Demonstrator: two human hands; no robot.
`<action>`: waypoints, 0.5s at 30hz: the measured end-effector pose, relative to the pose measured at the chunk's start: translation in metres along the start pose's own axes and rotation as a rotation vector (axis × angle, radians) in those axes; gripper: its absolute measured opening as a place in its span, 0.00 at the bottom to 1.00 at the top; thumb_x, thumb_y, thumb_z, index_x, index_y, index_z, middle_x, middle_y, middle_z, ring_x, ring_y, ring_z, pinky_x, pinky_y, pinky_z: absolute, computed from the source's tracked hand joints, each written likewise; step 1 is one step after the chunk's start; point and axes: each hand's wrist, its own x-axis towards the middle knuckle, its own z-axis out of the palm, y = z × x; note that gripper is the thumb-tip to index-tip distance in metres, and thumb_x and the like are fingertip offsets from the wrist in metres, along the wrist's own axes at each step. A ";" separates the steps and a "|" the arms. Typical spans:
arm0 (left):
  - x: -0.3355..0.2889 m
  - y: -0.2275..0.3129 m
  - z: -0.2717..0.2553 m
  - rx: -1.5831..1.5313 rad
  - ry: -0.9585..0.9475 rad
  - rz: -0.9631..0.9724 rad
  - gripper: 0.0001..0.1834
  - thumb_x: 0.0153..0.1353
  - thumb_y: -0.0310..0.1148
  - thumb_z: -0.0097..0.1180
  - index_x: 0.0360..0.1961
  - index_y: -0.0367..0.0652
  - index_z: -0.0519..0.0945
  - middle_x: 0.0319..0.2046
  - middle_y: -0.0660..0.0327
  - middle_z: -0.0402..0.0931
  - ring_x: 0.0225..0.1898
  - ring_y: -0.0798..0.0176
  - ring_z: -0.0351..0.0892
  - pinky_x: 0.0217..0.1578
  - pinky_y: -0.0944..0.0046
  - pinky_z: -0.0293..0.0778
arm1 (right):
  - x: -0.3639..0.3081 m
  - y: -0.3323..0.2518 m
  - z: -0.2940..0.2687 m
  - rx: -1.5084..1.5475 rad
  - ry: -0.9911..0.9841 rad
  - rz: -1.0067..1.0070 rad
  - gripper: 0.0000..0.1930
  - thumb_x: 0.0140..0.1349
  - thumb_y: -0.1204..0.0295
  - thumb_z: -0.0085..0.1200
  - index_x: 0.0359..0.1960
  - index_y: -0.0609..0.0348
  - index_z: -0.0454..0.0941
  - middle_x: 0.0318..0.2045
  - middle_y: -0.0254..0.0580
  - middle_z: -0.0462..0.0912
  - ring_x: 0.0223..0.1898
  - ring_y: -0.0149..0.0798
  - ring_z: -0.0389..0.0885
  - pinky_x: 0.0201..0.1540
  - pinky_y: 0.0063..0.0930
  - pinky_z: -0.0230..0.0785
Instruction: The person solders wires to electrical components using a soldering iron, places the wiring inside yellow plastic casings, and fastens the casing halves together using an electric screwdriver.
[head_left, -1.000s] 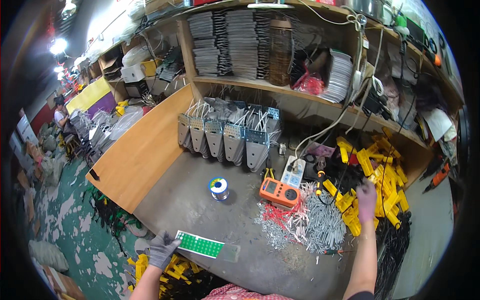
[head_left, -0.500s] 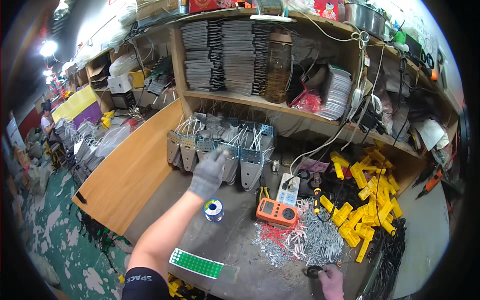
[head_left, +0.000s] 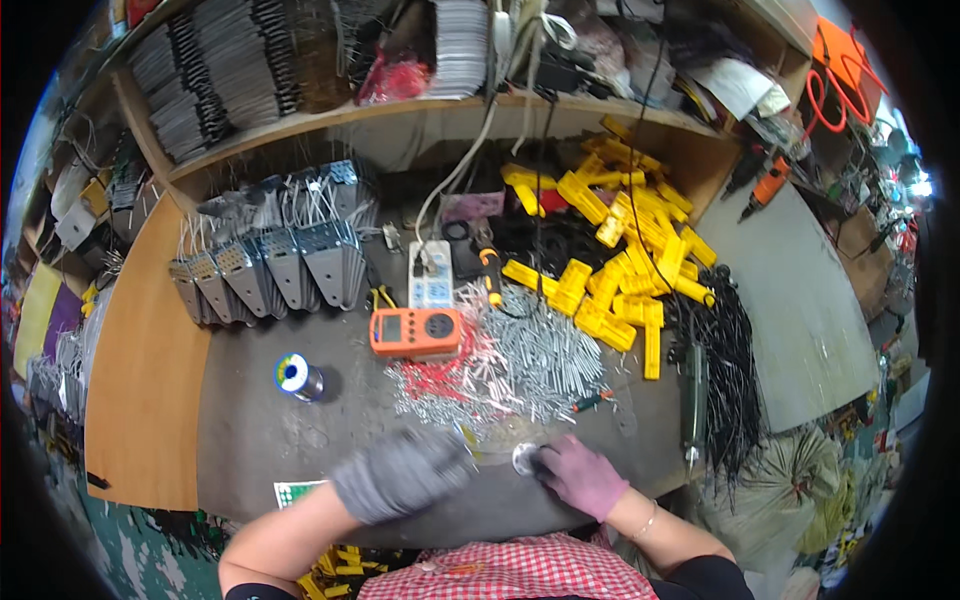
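Note:
My left hand (head_left: 405, 475), in a grey glove, hovers low over the front of the grey table (head_left: 240, 430). Motion smears its fingers, and a small yellowish bit shows by the fingertips; whether they hold it I cannot tell. Opposite, my right hand (head_left: 582, 478) in a pink glove has its fingers closed on a small round piece (head_left: 523, 459) with a pale shiny face and a dark side. A spool of solder wire (head_left: 299, 378) stands left of the hands. Part of a green-dotted sticker sheet (head_left: 296, 491) shows beside my left forearm, which covers the rest.
Beyond the hands lie loose metal pins (head_left: 555, 350), an orange meter (head_left: 415, 331), a white power strip (head_left: 430, 275) and a yellow-black screwdriver (head_left: 489, 272). Yellow plastic parts (head_left: 625, 280) pile up back right, black cables (head_left: 735, 360) at right. Grey brackets (head_left: 270, 270) stand back left.
My left hand has come back from the grey brackets to the table's front, near my right hand. The view has swung right and down, showing both forearms and a red checked cloth.

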 end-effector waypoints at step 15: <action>0.041 0.088 0.150 -0.027 0.080 -0.619 0.18 0.51 0.41 0.69 0.41 0.45 0.85 0.43 0.52 0.80 0.47 0.45 0.77 0.53 0.46 0.67 | -0.028 0.045 0.013 0.003 0.316 0.106 0.15 0.53 0.67 0.64 0.41 0.58 0.81 0.43 0.45 0.80 0.46 0.48 0.80 0.49 0.40 0.77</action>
